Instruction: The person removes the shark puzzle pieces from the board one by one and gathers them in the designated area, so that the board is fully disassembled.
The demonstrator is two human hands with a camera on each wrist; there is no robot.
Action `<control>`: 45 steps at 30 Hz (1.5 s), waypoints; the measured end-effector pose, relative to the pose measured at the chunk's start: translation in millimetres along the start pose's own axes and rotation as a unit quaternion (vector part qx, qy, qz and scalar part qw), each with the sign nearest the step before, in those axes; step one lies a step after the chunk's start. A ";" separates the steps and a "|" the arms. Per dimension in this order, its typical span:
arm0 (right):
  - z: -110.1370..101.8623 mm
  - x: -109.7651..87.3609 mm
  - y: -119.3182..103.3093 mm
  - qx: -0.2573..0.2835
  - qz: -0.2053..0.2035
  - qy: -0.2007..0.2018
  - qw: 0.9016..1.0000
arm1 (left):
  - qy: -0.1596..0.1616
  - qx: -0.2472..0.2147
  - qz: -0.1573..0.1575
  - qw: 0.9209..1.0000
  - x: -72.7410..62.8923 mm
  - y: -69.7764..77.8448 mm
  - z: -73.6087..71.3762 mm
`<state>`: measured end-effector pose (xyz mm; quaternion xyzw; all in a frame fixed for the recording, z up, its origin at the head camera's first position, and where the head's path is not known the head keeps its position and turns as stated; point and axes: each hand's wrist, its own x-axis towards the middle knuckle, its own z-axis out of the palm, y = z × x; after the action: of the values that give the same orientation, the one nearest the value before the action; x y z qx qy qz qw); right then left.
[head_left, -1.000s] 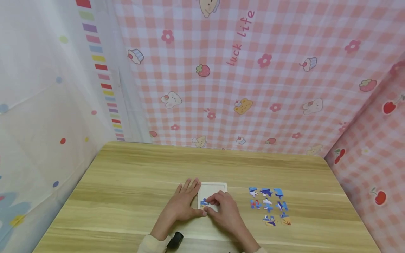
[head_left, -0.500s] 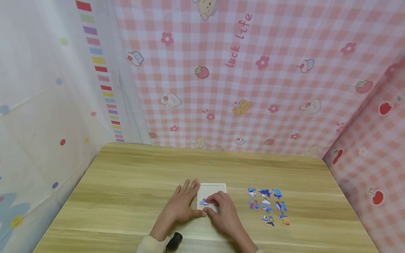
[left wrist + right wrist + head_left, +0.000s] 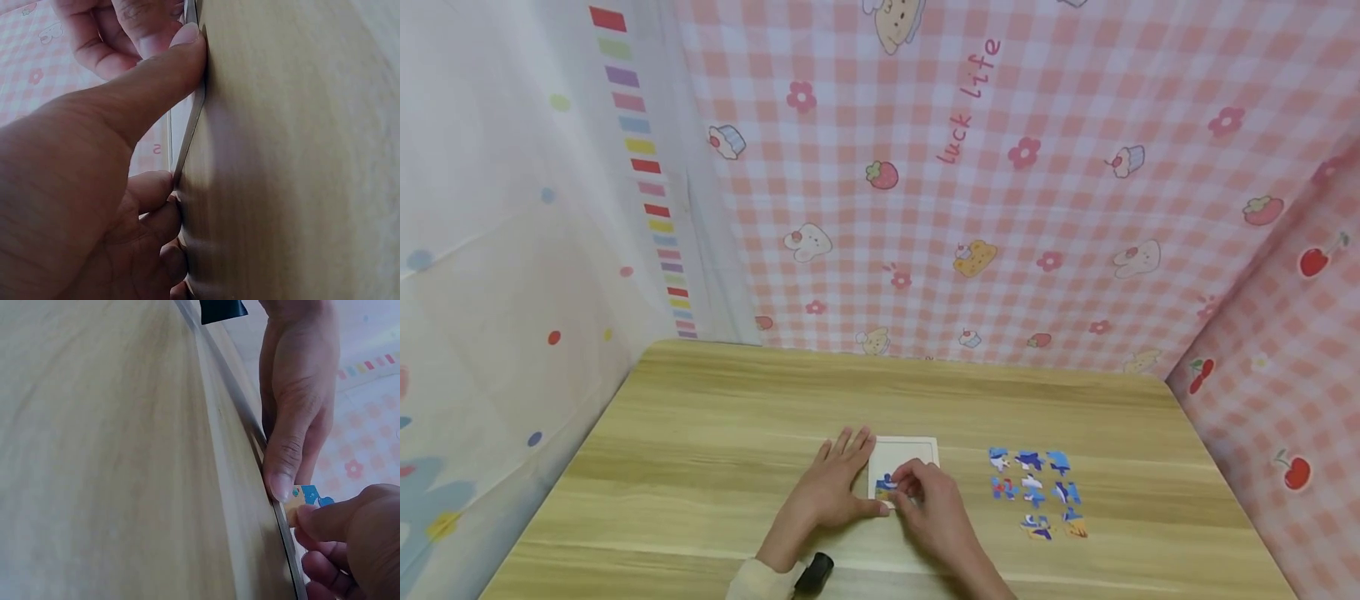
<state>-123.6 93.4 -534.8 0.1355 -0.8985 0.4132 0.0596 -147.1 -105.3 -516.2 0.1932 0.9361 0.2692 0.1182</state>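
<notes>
A small white puzzle tray (image 3: 906,450) with a thin dark inner outline lies on the table in front of me. My left hand (image 3: 831,493) is spread along its left side, fingers straight, with the thumb at the near edge. In the tray's near left corner is a blue and sandy-orange jigsaw piece (image 3: 883,486). My right hand (image 3: 936,510) pinches that piece, the thumb lying on its orange part (image 3: 291,512) in the right wrist view, other fingers curled. The left wrist view shows my left thumb (image 3: 169,65) and fingertips along the tray's edge; the piece is hidden there.
Several loose jigsaw pieces (image 3: 1033,483) lie in rough rows to the right of the tray. The wood-grain table (image 3: 700,450) backs onto a pink checked cloth (image 3: 925,208). A black wrist device (image 3: 814,573) sits by my left cuff.
My right thumb and fingertips have shifted slightly right along the piece, away from my left thumb. The left hand keeps its place; the loose pieces are unchanged.
</notes>
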 end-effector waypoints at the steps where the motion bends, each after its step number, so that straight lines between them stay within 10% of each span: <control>1: -1.0 -0.4 0.3 0.004 0.002 0.000 1.000 | 0.000 0.000 -0.001 1.000 0.2 -0.1 0.1; 45: -82.4 -17.7 33.9 0.040 0.117 0.008 0.992 | -0.011 -0.002 -0.007 1.000 -0.5 -1.9 -1.2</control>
<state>-116.9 180.5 -509.6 0.0288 -0.8904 0.4540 0.0125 -147.6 -107.5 -516.1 0.1897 0.9354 0.2683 0.1307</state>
